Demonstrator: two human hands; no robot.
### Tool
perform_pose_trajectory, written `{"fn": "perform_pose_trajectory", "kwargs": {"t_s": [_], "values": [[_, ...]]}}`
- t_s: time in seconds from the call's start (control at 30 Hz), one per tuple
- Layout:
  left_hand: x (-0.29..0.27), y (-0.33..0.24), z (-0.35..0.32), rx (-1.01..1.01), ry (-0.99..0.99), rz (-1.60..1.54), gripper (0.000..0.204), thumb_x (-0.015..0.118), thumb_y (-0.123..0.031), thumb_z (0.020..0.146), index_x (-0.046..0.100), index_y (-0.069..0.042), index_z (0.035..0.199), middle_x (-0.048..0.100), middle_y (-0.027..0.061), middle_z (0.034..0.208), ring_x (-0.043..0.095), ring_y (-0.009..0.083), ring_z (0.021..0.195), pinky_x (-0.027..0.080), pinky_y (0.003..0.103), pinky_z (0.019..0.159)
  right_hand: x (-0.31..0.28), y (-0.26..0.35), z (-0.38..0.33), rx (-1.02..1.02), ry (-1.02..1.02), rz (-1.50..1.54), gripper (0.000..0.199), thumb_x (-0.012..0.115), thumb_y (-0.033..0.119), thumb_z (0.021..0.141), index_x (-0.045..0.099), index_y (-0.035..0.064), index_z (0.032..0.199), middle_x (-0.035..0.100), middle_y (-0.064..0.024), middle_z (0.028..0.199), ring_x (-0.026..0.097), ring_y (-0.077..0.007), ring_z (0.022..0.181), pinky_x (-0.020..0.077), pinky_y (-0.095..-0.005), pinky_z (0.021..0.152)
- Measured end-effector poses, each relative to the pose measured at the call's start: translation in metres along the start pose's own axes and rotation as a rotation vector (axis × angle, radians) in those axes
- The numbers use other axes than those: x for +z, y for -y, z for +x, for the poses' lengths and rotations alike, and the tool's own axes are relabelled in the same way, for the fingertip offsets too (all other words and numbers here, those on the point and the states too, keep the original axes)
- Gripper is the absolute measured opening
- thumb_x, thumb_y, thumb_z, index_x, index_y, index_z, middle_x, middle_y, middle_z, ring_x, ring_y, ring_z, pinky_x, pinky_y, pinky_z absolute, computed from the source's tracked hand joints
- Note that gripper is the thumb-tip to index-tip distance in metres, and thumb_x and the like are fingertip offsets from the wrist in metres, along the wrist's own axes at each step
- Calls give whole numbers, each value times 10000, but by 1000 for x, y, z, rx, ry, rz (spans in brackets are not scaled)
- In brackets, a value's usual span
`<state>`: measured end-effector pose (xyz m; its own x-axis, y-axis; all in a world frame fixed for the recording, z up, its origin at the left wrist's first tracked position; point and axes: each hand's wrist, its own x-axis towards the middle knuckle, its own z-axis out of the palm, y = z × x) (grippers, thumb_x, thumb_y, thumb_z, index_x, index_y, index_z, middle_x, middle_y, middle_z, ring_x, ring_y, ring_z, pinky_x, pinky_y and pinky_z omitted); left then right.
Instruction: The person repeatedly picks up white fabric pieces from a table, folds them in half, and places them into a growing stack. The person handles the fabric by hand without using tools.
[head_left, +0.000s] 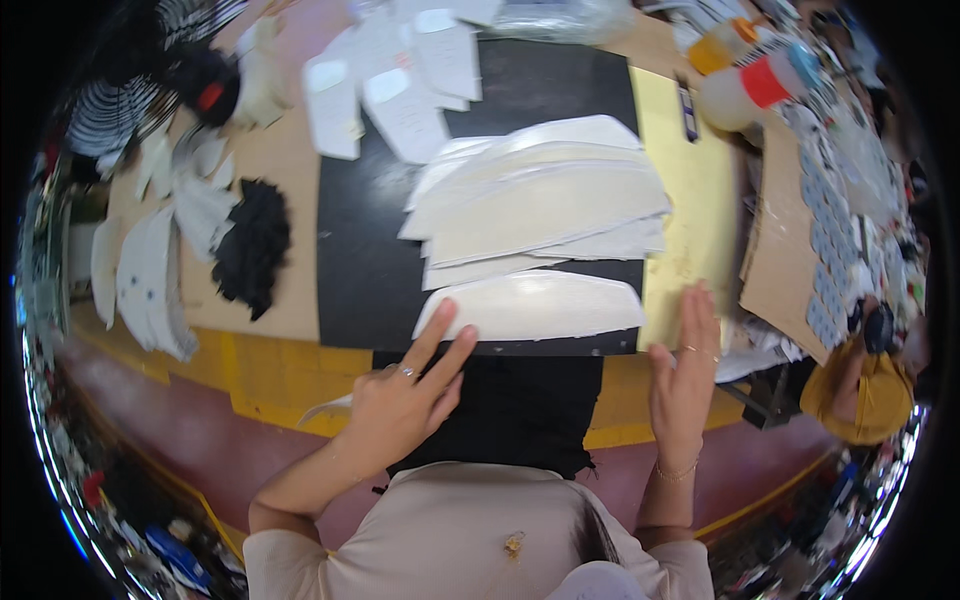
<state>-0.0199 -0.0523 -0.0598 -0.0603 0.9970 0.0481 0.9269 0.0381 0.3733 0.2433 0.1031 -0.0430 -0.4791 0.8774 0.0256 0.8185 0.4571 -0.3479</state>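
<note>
Two fingers steady the loose panel at the mat's near edge.
From my end, I have the left hand [405, 390] ungripped, index and middle fingers stretched onto the left end of the single white, glossy, curved panel [540, 303]; the panel lies flat along the near edge of the black rectangular mat [365, 265], just below the fanned pile of matching white panels [545, 205]. My right hand [687, 370] is spread and holding nothing, over the pale yellow sheet [690, 215], near the panel's right end but seemingly apart from it. To handle this well, I'd judge light, flat fingertip pressure best, avoiding creases or smudges on the shiny face; steadying the right end too should limit pivoting, and clearance from the pile would avoid disturbing its layers.
</note>
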Motion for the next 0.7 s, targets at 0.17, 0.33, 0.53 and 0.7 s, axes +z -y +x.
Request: {"fn": "perform_pose_trajectory", "kwargs": {"t_s": [0.17,0.33,0.53,0.7], "values": [[-8,-4,0,-16,42,-8,628,733,-173,784,529,-186,1378,426,114,1496,630,160,594,506,257,513,24,33,8,19,-90,186,571,621,285,945,454,-6,1406,461,-203,1443,464,-346,1303,318,-423,1096],[-24,4,-12,-184,45,-118,596,745,-207,799,547,-175,1361,422,122,1498,691,227,759,512,273,553,27,31,7,46,-138,233,505,693,146,881,530,-3,1336,508,-182,1405,525,-330,1238,393,-399,1031],[-61,22,0,-250,-232,-554,555,785,-233,797,597,-58,1289,618,93,1126,584,113,679,433,193,577,21,46,18,-48,-134,235,455,691,144,875,560,15,1291,466,-176,1433,496,-331,1247,372,-409,1042],[-83,19,27,-267,-462,-1200,635,637,-433,894,532,29,1317,561,62,973,390,35,563,323,166,514,13,48,21,-58,-109,391,261,708,104,849,593,-7,1055,607,-157,1151,576,-338,1046,416,-403,978]]}}
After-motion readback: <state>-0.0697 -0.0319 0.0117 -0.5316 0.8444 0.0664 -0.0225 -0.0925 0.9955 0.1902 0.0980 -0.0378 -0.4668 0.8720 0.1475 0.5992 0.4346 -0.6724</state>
